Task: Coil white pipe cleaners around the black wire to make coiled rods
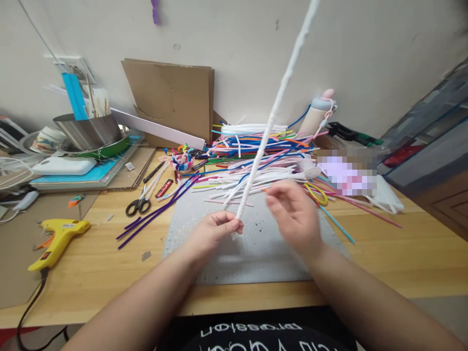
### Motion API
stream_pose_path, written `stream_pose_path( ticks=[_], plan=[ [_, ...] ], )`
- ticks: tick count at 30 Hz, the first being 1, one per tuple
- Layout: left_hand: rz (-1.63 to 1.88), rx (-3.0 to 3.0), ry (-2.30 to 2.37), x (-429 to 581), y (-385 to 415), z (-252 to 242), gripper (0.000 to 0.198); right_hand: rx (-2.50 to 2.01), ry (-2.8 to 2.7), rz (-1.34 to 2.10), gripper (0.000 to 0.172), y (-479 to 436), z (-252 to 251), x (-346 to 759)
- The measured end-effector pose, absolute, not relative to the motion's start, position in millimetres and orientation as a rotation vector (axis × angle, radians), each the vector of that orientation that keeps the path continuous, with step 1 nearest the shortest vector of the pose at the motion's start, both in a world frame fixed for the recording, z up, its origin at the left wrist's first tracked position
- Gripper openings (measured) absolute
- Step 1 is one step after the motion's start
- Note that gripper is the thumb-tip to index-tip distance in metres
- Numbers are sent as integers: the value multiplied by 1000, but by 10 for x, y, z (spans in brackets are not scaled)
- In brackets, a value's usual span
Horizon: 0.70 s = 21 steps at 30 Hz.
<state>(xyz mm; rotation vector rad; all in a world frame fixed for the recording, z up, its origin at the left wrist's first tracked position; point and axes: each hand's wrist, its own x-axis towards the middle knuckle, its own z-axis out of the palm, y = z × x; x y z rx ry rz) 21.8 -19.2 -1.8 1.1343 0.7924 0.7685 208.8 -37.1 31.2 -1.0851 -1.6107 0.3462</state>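
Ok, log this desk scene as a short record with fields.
Left hand: pinching the lower end of a long white rod
Right hand: loosely curled, apart from the rod
Beneath hands: grey mat
Beyond: heaped coloured pipe cleaners
Left side: yellow glue gun, black-handled scissors
Against wall: cardboard

My long, fuzzy rod [271, 119] is plain white, and my black cloth garment [256, 314] carries white lettering [252, 327]. I see a flat grey cutting mat [226, 270] flecked with darker specks, and a honey-coloured, wood-grained counter [397, 263]. The heap of thin fuzzy stems [261, 146] mixes white, blue, pink, orange and green; the long straight stems [158, 213] are purple. My pistol-shaped plastic glue gun [58, 239] is yellow with a touch of orange, the looped scissor handles [139, 204] black, the upright cardboard sheets [171, 100] brown, the cylindrical bottle [310, 122] cream.
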Motion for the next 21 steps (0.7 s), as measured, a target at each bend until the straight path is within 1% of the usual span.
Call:
stream_pose_path(
  ticks=[2, 3, 4, 6, 9, 12, 18, 21],
  plan=[
    [790, 1138, 793, 256, -212, 24, 19, -1029, -1637, 936, 16, -312, 321, 1988],
    [795, 1153, 803, 273, -215, 50, 20, -1008, -1629, 1151, 20, -279, 328, 1952],
    [795, 1172, 816, 287, -214, 77, 21, -1002, -1599, 1298, 22, -246, 335, 1930],
    [783, 1215, 851, 303, -198, 126, 23, -1018, -1496, 1450, 27, -196, 332, 1924],
    [739, 1295, 892, 304, -164, 154, 26, -998, -1349, 1588, 31, -163, 273, 1970],
    [689, 1406, 935, 291, -152, 106, 29, -973, -1241, 1657, 32, -163, 174, 2003],
    [777, 1986, 1168, 271, -187, -6, 28, -1099, -1193, 1562, 30, -170, 34, 1969],
    [731, 1879, 1125, 281, -185, -8, 26, -1100, -1199, 1566, 28, -180, 29, 1965]
  ],
)
